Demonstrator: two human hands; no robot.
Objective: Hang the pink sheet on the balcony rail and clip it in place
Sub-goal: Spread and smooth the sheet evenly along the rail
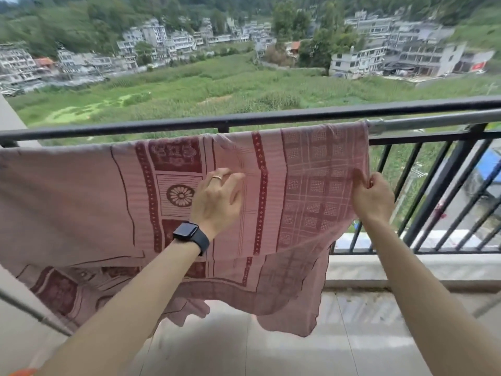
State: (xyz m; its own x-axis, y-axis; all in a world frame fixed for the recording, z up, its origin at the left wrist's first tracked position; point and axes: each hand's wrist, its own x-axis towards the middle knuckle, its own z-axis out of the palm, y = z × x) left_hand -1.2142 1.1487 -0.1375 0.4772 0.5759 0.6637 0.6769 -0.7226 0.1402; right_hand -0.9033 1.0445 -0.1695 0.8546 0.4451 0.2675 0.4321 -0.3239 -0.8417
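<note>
Head view looks down two bare forearms at a black metal balcony rail (162,126), and everything else sits in relation to it. Just below its top bar, on the near side, runs a grey steel pole (433,122). The pink woven sheet with dark red borders (81,199) is draped over that pole and hangs toward the pale tiled floor (244,348), its lower hem uneven and bunched. Below the rail and to the right, the right hand (372,198) has thumb and curled fingers pinched on the sheet's side edge, drawing it outward along the rail, most likely to spread the cloth flat so that it dries evenly. Below the rail's middle, the left hand (217,202), with a black smartwatch (189,234) on its wrist, has its fingers loosely spread against the face of the cloth and grips nothing that I can see; the fingertips are blurred. It seems to steady or smooth the fabric. No basket or other container shows, and no clips either, so by my reading the hanging is nearly done and the clipping not yet begun
</note>
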